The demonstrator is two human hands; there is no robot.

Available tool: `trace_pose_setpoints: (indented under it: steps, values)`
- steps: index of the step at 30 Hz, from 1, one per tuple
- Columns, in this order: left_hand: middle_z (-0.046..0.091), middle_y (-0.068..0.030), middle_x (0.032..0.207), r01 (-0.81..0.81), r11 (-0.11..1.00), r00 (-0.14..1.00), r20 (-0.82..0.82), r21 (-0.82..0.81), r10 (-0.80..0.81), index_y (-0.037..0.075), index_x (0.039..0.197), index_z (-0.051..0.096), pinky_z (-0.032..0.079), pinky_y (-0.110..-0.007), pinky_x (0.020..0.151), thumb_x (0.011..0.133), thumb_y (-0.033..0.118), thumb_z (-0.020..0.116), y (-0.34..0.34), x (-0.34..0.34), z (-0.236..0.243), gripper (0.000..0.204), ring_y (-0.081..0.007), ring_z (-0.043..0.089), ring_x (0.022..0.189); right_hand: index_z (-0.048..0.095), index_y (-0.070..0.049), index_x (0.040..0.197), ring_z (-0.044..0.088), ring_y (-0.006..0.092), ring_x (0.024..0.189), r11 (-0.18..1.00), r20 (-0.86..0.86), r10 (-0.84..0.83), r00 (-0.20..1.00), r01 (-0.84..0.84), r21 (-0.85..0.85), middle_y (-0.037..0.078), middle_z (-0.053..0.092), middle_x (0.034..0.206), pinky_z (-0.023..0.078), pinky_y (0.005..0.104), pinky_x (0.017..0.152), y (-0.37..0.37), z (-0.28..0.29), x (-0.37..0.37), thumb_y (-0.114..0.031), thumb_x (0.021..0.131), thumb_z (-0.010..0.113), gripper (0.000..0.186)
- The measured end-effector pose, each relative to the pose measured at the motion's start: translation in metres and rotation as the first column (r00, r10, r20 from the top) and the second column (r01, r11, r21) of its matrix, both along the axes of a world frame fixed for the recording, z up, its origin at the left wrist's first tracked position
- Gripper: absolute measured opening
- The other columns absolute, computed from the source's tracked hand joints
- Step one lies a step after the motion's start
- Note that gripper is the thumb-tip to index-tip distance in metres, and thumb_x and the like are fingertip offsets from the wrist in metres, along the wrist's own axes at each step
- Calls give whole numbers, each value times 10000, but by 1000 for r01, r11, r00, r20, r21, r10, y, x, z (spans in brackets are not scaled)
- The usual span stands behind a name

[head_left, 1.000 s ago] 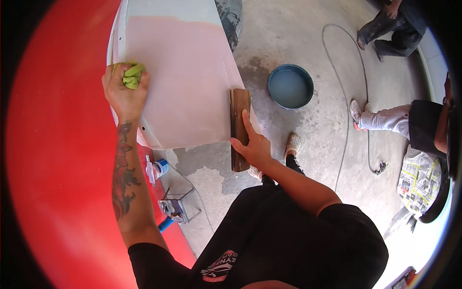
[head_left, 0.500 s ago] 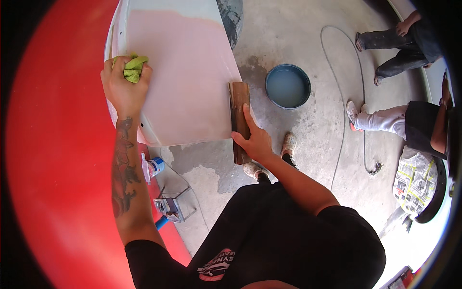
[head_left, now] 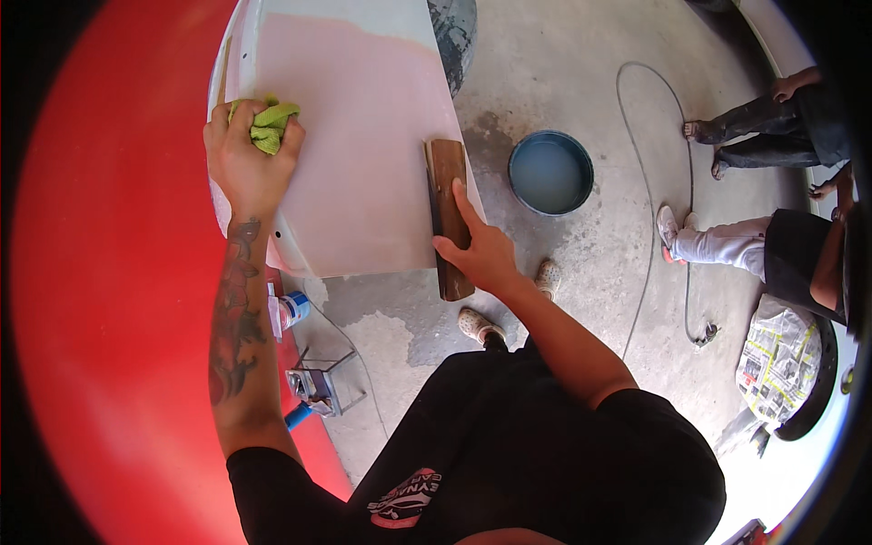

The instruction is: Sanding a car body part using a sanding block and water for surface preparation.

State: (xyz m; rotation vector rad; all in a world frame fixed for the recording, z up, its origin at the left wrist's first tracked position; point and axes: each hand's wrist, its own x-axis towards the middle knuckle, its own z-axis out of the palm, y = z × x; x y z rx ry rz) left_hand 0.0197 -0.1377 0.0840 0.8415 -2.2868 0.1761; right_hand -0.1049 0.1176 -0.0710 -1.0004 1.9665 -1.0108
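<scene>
My left hand (head_left: pixel 247 168) is closed around a crumpled green cloth (head_left: pixel 270 129) and presses it on the left side of a panel with pale pink and white paint (head_left: pixel 354 173). With my right hand (head_left: pixel 489 257) I grip a long brown sanding block (head_left: pixel 449 213). The block lies along the panel's right edge, its near end sticking out past the near corner. My right thumb and index finger stretch over its top; the other fingers are hidden behind it. The block's underside is out of sight.
A large red surface (head_left: pixel 118 272) runs along the left. On the concrete floor stand a round basin of cloudy water (head_left: pixel 550 173), a blue-and-white can (head_left: pixel 293 309) and a small metal stand (head_left: pixel 331 386). A hose or cable (head_left: pixel 643 173) loops near two people at right.
The sanding block has slid a little left and away from me, further onto the panel. My left hand keeps the cloth at about the same spot. The whole view has shifted slightly.
</scene>
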Motion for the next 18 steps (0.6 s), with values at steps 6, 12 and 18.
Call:
trace_pose_setpoints:
  steps: [6,12,18]
  values:
    - [615,-65,1058,4,1000,1000,19,22,-4,120,937,692,504,-443,806,711,243,806,4,-15,2,282,-308,563,970,207,-313,1599,679,366,894,998,-120,-63,991,64,8,184,713,946,511,450,830,-109,23,-90,-540,849,652,901]
    - [618,-62,1071,-4,999,999,32,34,3,123,942,688,499,-441,848,722,208,798,4,-7,5,259,-306,564,989,265,-295,1584,635,404,974,998,-288,10,958,-28,-56,218,638,1005,510,470,837,-97,8,-71,-424,947,584,723]
    - [609,-67,1041,-5,1000,1000,8,30,5,116,930,676,489,-442,851,719,202,800,5,-1,6,260,-306,566,986,335,-265,1561,643,385,896,996,-372,58,927,-80,-44,187,573,1068,544,478,768,-14,0,-4,-312,921,651,715]
